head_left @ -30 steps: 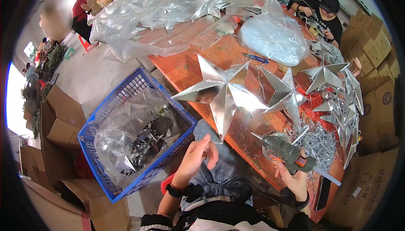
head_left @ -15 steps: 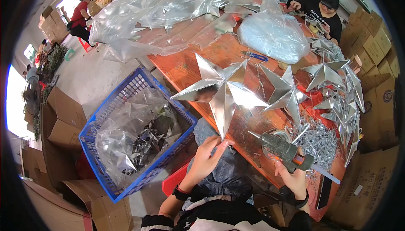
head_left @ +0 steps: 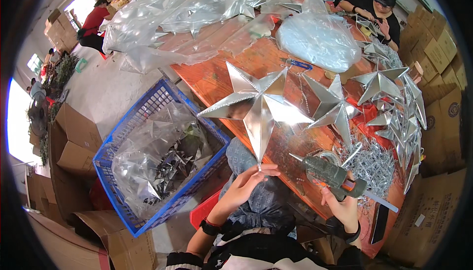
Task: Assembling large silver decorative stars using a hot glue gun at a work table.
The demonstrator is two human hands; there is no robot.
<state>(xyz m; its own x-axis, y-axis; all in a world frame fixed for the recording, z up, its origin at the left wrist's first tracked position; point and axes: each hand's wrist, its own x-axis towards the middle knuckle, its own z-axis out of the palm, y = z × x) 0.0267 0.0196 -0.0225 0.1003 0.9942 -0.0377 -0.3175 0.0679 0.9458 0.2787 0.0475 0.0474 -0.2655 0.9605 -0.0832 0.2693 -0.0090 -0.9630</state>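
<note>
A large silver five-pointed star (head_left: 259, 117) with beaded trim lies at the table's near edge, one point jutting towards me. My left hand (head_left: 244, 187) pinches that lower tip between thumb and fingers. My right hand (head_left: 340, 208) is wrapped round a dark hot glue gun (head_left: 327, 174), its nozzle aimed left and a pale glue stick (head_left: 382, 202) poking out behind. Right of the big star lies a second silver star (head_left: 332, 107). Behind the gun is a roll of clear tape (head_left: 329, 157), partly hidden.
Silver tinsel (head_left: 372, 169) and stacked stars (head_left: 404, 122) fill the table's right side. Plastic bags (head_left: 318, 40) and a blue-handled cutter (head_left: 299, 64) lie farther back. A blue crate (head_left: 116, 206) stands left. One co-worker (head_left: 379, 16) sits across; another (head_left: 93, 23) is at far left.
My left fingers have shifted slightly at the star's tip and now stretch more to the right. The glue gun barely moves. The far-left co-worker leans forward; the co-worker across has moved their hands.
</note>
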